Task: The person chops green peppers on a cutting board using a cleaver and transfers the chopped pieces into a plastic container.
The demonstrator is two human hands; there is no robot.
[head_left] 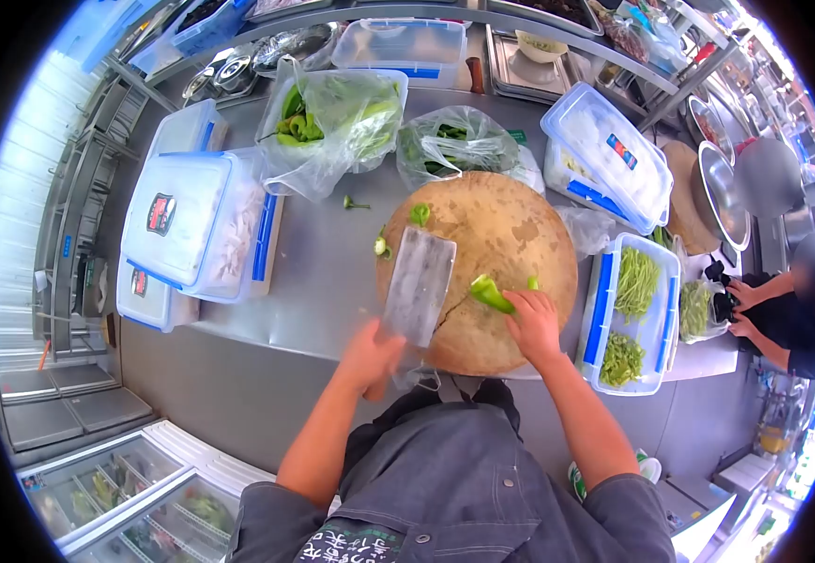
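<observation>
The right grip point(534, 328), just right of centre in the frame, pinches the lower right end of a green pepper point(490, 294) with its fingertips. The rest of the pepper juts out to the upper left of those fingers, its pale tip facing the blade. The left grip point(373, 357), slightly blurred and lower left of centre, is wrapped around the handle of a broad cleaver point(421, 284). The blade stretches up the frame over the left part of a round chopping board point(529, 225), apart from the pepper; whether it touches the wood I cannot tell.

A small green piece point(533, 281) sits just above the right grip. Another scrap point(419, 215) lies near the board's upper left edge, and a stem end point(355, 203) lies farther left on the metal surface point(318, 253).

Beyond, above centre, stand a plastic bag of peppers point(332, 122) and a bag of dark greens point(459, 141). Lidded boxes point(182, 216) are stacked at the left; an open container point(672, 319) of cut greens stands right of the board. At the far right, a co-worker's hands point(743, 296) are near another bag.
</observation>
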